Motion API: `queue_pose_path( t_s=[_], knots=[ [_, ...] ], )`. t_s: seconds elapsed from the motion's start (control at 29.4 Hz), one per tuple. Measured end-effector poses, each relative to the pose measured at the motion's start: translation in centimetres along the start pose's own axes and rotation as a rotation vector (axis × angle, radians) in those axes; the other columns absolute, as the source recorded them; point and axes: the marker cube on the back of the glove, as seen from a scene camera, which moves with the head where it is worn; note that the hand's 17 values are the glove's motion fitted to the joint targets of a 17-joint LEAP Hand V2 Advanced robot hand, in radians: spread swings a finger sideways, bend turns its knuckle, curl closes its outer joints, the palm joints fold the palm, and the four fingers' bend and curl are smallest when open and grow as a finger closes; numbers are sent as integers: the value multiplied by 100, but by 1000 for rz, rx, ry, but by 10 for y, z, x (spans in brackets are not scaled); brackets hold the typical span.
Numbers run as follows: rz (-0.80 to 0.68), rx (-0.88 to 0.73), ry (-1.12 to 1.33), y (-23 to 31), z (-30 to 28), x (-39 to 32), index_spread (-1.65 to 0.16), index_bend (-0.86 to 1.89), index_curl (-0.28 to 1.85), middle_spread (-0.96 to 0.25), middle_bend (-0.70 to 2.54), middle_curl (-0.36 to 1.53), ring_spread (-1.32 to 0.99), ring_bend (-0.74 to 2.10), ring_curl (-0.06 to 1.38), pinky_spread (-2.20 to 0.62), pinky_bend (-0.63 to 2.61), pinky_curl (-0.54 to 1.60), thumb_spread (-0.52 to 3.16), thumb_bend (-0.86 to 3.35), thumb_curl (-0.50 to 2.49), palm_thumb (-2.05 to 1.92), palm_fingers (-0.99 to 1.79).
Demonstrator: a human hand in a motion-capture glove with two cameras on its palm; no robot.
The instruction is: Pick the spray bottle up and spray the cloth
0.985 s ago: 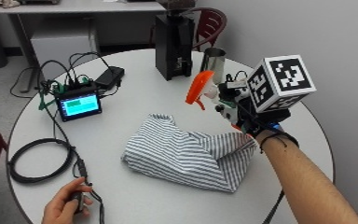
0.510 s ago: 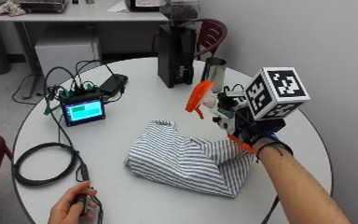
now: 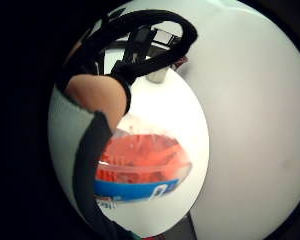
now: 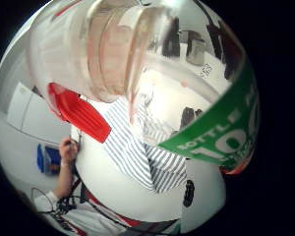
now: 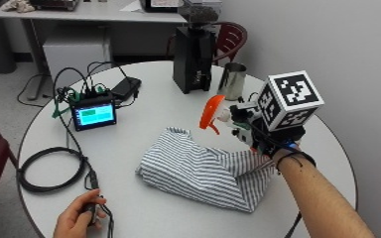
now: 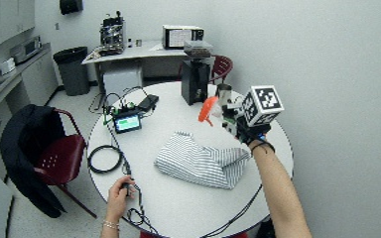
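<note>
Outside view: right hand [image 5: 264,140] holds spray bottle [image 5: 224,115] above striped cloth [image 5: 204,168] on table [image 5: 144,89], bottle body hidden behind hand; palm views: bottle fills frame, fingers wrapped round it, label cut off

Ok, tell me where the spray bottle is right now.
In the outside view, the spray bottle is held above the table by the gloved right hand, nozzle over the striped cloth, near the metal cup.

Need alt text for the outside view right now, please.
The gloved right hand holds the spray bottle up, its orange nozzle over the striped cloth on the round white table. A grinder and metal cup stand behind.
</note>
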Motion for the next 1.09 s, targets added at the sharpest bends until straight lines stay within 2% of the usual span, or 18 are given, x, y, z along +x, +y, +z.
queue_pose_path(
  t_s=[0.1, 0.27, 0.54, 0.71, 1.09],
  knots=[
    [9, -1, 8, 2, 4, 3, -23, 12, 31, -11, 34, 50, -8, 43, 45, 16, 22, 36, 77, -3, 59, 96, 104],
    [61, 73, -38, -15, -33, 7, -23, 11, 30, -11, 34, 50, -8, 43, 45, 16, 22, 36, 77, -3, 59, 96, 104],
    [153, 119, -411, -28, -63, -7, -23, 12, 30, -11, 33, 51, -8, 43, 45, 16, 22, 37, 76, -3, 60, 96, 104],
    [126, 100, -670, -31, -56, -40, -23, 12, 30, -11, 32, 51, -8, 42, 46, 16, 22, 37, 76, -3, 60, 96, 103],
    [30, -52, -980, -27, -6, -145, -23, 11, 30, -11, 32, 51, -8, 42, 46, 16, 22, 37, 77, -3, 60, 96, 102]
  ],
)
